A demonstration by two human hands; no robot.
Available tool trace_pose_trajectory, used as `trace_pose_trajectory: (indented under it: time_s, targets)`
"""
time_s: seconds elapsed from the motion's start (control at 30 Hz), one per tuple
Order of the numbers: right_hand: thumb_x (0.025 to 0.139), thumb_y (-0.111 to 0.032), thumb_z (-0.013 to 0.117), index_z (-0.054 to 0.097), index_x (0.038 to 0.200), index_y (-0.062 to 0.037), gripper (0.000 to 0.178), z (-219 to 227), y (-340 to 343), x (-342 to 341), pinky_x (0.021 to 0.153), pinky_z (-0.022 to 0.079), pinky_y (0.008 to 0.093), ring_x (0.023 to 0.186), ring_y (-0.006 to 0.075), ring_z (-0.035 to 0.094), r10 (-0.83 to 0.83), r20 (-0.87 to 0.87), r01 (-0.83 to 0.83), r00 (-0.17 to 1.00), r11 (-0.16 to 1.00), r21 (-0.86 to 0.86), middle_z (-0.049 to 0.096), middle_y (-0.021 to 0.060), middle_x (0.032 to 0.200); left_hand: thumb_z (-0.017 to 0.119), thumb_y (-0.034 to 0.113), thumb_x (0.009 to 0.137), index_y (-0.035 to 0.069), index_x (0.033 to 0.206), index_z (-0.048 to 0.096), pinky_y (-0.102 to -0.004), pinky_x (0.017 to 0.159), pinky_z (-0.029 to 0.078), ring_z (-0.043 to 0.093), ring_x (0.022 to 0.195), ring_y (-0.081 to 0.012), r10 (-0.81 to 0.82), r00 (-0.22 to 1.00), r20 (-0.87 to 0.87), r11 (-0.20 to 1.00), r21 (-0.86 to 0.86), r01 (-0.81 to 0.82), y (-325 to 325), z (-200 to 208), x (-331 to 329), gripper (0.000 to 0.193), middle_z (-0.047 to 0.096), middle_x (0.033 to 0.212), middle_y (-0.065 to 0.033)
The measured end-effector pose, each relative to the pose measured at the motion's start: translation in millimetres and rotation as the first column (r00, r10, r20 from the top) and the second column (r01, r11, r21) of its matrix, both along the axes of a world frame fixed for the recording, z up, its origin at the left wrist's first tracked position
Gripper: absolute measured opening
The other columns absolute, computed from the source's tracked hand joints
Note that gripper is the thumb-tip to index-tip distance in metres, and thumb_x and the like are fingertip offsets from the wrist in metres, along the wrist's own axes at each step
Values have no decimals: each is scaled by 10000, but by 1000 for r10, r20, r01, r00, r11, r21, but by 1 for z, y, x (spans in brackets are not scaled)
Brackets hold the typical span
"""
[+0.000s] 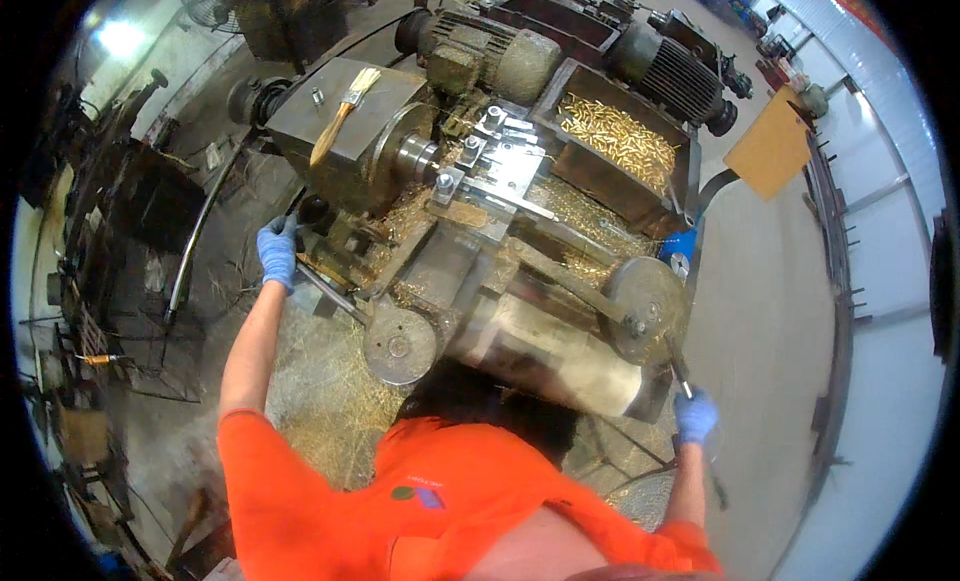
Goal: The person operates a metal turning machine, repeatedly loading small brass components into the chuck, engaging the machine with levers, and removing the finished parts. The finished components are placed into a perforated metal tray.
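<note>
My left hand [277, 251], in a blue glove, is closed round a lever at the left of a small metal lathe, below the headstock [345, 121]. A metal rod [332, 293] runs from beside it to a round disc [400, 346]. My gloved right hand [696, 417] grips the end of a lever handle [680, 368] fixed to the larger right disc [648, 309]. Between and beyond my hands lie the spindle [418, 157] and the bolted tool slide [503, 161], with brass shavings around them. Both hands' fingers are partly hidden.
A paintbrush [340, 119] lies on the headstock. Behind the slide, a metal tray [590, 171] holds many small brass pieces. Electric motors [490, 56] sit farther back. A tan board [768, 146] stands at right, and a blue object [678, 247] hangs below the tray.
</note>
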State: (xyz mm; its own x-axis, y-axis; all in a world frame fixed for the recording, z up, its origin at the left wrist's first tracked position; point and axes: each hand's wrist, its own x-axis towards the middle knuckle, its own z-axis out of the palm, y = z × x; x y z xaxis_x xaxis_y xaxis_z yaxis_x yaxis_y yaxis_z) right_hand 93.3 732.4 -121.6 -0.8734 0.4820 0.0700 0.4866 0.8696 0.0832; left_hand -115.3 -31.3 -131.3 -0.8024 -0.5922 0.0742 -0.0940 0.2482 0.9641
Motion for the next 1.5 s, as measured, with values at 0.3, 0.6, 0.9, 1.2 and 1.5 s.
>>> trace_pose_trajectory:
  time_s: [0.3,0.6,0.9,1.2,1.5]
  targets:
    - [731,-435,561,647,1028,-183,399,56,35,-165,867,425,441,945,317,598,24,218,-108,976,918,381,620,133,1051,621,179,827,-18,786,633,-246,460,362,458,517,-64,-68,997,21,998,-5,68,51,19,16,202,558,614,-2]
    - [727,-405,664,671,916,-57,396,156,-149,-276,748,483,326,796,214,635,559,-109,-548,822,723,-422,656,160,880,633,143,808,-8,800,640,-238,530,425,511,574,-81,-130,991,10,987,100,128,47,-6,21,152,605,679,-15]
    - [765,-292,682,618,1035,28,423,126,-247,-307,783,465,272,845,172,613,571,-254,-589,781,537,-604,660,125,937,607,251,841,-1,959,636,-247,613,445,553,698,-103,-425,888,177,905,61,421,5,-3,23,280,642,833,-38]
    - [744,-202,679,566,1141,4,461,72,14,-115,598,470,275,639,119,581,25,-171,-73,985,956,-283,642,88,761,660,388,706,103,959,637,-391,687,495,610,769,-331,-118,717,687,429,-616,661,-59,-44,43,382,639,847,-169]
    - [732,-184,691,542,1156,12,490,61,19,-58,464,441,281,492,133,548,-240,-155,97,958,783,-614,601,85,635,584,376,769,108,951,622,-433,672,489,616,777,-337,174,839,516,697,-666,265,-19,-126,56,327,645,850,-143]
